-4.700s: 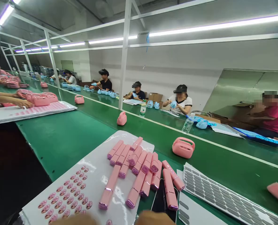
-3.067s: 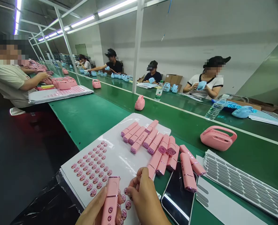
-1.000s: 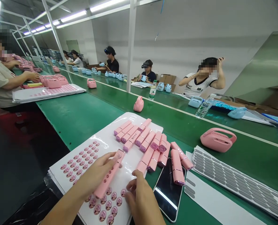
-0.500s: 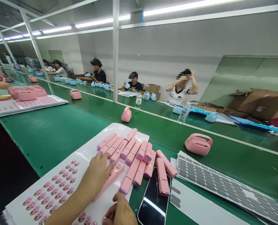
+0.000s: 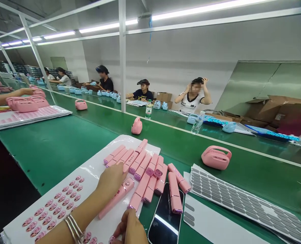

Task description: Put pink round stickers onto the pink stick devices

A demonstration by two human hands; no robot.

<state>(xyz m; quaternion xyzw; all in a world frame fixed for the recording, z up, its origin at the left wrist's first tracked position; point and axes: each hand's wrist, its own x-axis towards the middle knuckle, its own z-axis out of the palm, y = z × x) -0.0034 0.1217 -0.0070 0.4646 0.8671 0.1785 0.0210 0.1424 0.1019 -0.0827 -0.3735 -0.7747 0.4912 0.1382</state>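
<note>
On the near edge of a green conveyor belt, a glossy white sticker sheet with rows of small round pink stickers toward its near left corner. Left hand laid over a long pink bar-shaped casing on the sheet, fingers curved down onto its far end, pressing rather than lifting; whether thumb and fingers close around it cannot be told. Right hand at the bottom edge of view, loosely curled, fingertips touching the sheet beside a sticker, nothing clearly held. Thin metal bangles on the left wrist. Just beyond, toward the sheet's far right corner, a cluster of matching pink casings, side by side and overlapping. Black phone screen up at the sheet's right edge, one casing lying across its top. Further right, a sheet of grey oval pads, and past it a pink handled speaker on the belt. Judged by look: casing rigid moulded plastic, light, smooth and somewhat slippery on glossy paper; best gripped across the narrow sides near mid-length, clear of the button face. Other people seated along the belt's far edge.
</note>
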